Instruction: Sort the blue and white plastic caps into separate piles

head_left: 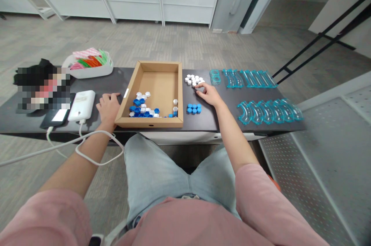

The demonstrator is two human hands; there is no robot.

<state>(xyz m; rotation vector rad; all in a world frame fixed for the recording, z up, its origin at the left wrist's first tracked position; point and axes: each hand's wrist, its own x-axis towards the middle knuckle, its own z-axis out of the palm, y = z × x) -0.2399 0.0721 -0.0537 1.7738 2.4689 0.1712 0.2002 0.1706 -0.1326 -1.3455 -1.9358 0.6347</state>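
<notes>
Just beside right hand point(209, 93): white hexagons point(193, 79)

The right hand point(209, 94) touches a cluster of white hexagonal pieces point(192, 79); blue hexagonal pieces point(194, 110) form two rows on the near side. The left hand point(108, 107) rests beside a cardboard tray point(168, 123) holding mixed blue and white pieces point(142, 112).

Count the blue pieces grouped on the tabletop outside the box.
6 blue pieces show, in two rows of three, right of the cardboard box and nearer the person than the white pieces. Any stacked underneath would be hidden.
</notes>
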